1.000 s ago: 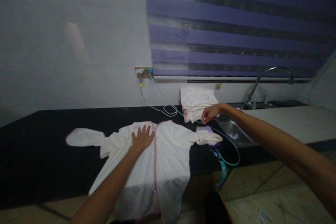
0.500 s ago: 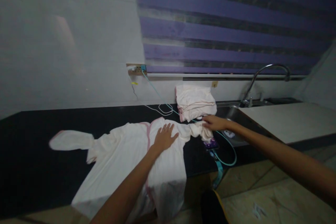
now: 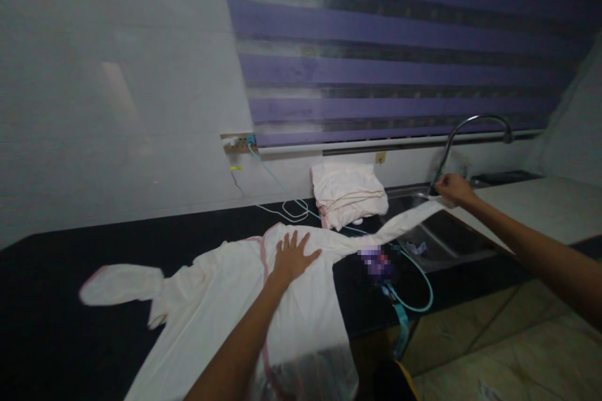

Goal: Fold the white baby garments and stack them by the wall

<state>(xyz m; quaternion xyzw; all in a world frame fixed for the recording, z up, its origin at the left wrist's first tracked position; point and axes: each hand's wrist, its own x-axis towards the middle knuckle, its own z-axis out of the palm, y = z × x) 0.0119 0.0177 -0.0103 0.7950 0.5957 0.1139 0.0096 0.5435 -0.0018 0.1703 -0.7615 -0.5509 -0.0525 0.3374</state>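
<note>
A white long-sleeved garment with pink trim (image 3: 216, 301) lies spread on the black counter, its lower part reaching the front edge. My left hand (image 3: 295, 257) rests flat on its chest, fingers spread. Out to the right, my right hand (image 3: 454, 189) pinches the end of one sleeve (image 3: 409, 220) and holds it stretched and raised over the sink. The other sleeve (image 3: 125, 284) lies out to the left with its end bent. Below the stretched sleeve lies a phone (image 3: 376, 263), partly blurred, with a teal cable and strap.
Folded white cloth with pink edging (image 3: 350, 194) sits at the back against the wall. A steel sink (image 3: 463, 238) with a curved faucet (image 3: 449, 144) is at right. Cables run from a wall socket (image 3: 239, 143) across the black counter (image 3: 47, 263). A pale board (image 3: 531, 203) lies beyond the sink.
My right hand has moved right and up, drawing the bunched sleeve out straight over the sink. My left hand stays flat on the garment. The view has shifted slightly.
</note>
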